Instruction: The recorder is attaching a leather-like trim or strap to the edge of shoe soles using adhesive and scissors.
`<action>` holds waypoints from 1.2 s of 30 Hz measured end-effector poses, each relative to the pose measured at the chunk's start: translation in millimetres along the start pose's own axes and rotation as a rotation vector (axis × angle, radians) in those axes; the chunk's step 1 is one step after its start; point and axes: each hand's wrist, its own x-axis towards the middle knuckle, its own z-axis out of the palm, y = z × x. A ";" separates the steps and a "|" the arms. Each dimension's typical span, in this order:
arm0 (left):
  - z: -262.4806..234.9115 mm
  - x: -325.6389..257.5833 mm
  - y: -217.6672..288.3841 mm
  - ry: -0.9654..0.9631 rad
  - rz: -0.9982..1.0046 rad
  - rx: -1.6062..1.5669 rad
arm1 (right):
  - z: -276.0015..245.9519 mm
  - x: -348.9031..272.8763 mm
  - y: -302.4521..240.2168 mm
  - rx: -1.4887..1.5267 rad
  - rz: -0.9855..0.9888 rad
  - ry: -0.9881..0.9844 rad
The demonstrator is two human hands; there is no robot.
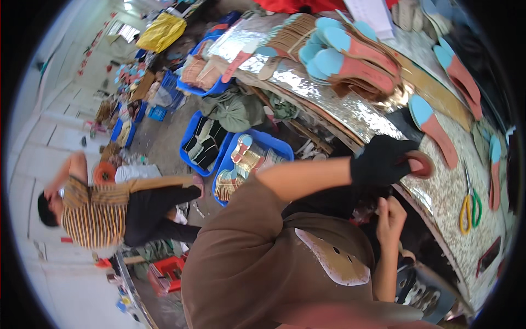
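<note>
My left hand (pixel 383 162), in a black glove, reaches over the near edge of the workbench (pixel 372 123). Its fingers are closed on a pink insole (pixel 421 164), whose rounded, brown-rimmed end sticks out. Below it my bare right hand (pixel 390 219) is held with curled fingers and the thumb up; what it grips, if anything, is hidden. Just past the left hand a pink insole with a blue end (pixel 435 131) lies on the bench. Scissors (pixel 469 205) with one yellow and one green handle lie to the right.
Stacked blue-and-pink insoles (pixel 356 63) cover the far bench. More insoles (pixel 460 77) lie at right, near a dark phone (pixel 489 256). Blue bins (pixel 279 143) with insoles and black-and-white pieces stand left of the bench. A person in a striped shirt (pixel 93 216) is at far left.
</note>
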 end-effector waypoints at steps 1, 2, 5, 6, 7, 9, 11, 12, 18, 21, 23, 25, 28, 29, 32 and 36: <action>-13.6 40.5 -8.3 0.127 0.470 0.187 | -8.9 0.2 -3.1 -0.045 0.005 0.038; -19.4 54.7 -19.5 -0.021 0.425 0.582 | -18.8 -0.6 -1.8 -0.018 0.004 0.088; -46.0 137.7 -61.7 -0.153 0.370 0.695 | -45.3 -11.0 6.5 -0.002 0.027 0.220; -52.9 159.6 -69.5 -0.259 0.234 0.801 | -54.3 -18.1 12.1 -0.015 0.056 0.234; -57.9 181.4 -85.7 -0.363 0.183 0.886 | -63.4 -26.3 14.4 -0.033 0.086 0.245; -86.4 212.7 -153.4 -0.237 0.451 1.043 | -71.3 -29.9 19.3 -0.081 0.081 0.249; -86.4 186.9 -112.7 -0.020 0.562 0.789 | -83.7 -37.2 19.4 -0.190 0.110 0.309; -95.7 168.3 -81.4 0.103 0.636 0.813 | -88.4 -32.9 10.7 -0.187 0.072 0.313; 4.9 -37.6 -8.1 -0.602 0.226 0.017 | -126.1 -63.3 28.3 -0.135 0.295 0.455; 64.8 -111.4 -39.0 -0.739 0.042 -0.078 | -124.0 -59.8 22.9 -0.116 0.255 0.434; 105.6 -128.8 -52.4 -0.719 -0.106 -0.034 | -115.5 -51.2 21.9 -0.165 0.196 0.412; 136.7 -136.3 -55.7 -0.605 -0.096 -0.043 | -103.0 -37.4 11.7 -0.174 0.157 0.365; 148.4 -143.9 -58.1 -0.564 -0.126 -0.091 | -93.8 -14.9 -8.4 -0.233 0.125 0.275; 145.7 -143.7 -59.0 -0.651 -0.170 -0.143 | -94.3 -5.6 -11.1 -0.230 0.108 0.279; 120.9 -130.9 -54.6 -0.806 -0.309 -0.428 | -104.5 31.0 -10.9 -0.436 -0.153 0.262; 69.6 -109.3 -37.1 -0.941 -0.300 -0.460 | -114.7 97.7 3.3 -0.790 -0.453 0.385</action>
